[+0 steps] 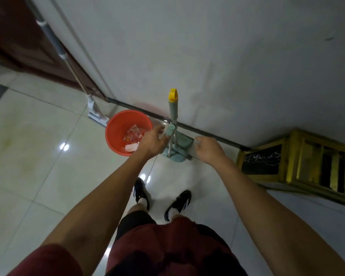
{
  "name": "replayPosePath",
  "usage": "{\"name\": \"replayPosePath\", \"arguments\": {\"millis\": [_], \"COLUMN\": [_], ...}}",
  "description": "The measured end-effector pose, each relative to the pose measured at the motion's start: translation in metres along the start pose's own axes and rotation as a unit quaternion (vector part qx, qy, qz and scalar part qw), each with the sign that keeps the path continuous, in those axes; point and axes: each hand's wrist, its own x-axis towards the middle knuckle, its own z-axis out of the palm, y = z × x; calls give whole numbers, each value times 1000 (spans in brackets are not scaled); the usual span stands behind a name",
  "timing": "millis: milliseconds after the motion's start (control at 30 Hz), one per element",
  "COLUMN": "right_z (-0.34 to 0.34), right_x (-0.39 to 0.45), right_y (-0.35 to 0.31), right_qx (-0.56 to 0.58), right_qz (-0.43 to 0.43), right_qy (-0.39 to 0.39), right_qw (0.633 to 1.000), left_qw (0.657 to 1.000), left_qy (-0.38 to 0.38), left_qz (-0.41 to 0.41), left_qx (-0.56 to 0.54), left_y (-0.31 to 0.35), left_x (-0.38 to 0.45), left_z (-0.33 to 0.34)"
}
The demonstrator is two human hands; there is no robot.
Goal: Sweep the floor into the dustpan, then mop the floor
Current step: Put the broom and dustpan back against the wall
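Observation:
A green dustpan (pixel 184 144) stands on the tiled floor against the wall, its metal rod rising to a green grip (pixel 170 129). Behind it a broom handle (pixel 173 108) with a yellow cap leans on the wall. My left hand (pixel 151 143) reaches to the green grip, thumb and fingers spread beside it and just touching it. My right hand (pixel 208 150) hovers at the dustpan's right side with fingers loosely curled, holding nothing. A flat mop (pixel 97 112) with a long grey handle leans in the corner to the left.
An orange bucket (pixel 116 124) holding crumpled wrappers stands just left of the dustpan. A wooden stool (pixel 293 164) sits against the wall on the right. A dark red door (pixel 18 36) is at the far left. My feet stand on glossy tiles below the dustpan.

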Motion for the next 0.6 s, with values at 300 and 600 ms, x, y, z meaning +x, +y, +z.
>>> {"name": "replayPosePath", "arguments": {"millis": [300, 600], "right_z": [18, 76], "right_x": [-41, -92], "right_y": [-50, -143], "right_qx": [-33, -100], "right_qz": [-44, -69], "right_qy": [5, -19], "right_qw": [998, 992], "left_qw": [983, 985], "left_qy": [2, 48], "left_qz": [32, 33], "left_qx": [179, 162], "left_y": [-32, -111], "left_x": [-63, -155], "left_z": [-37, -103]}}
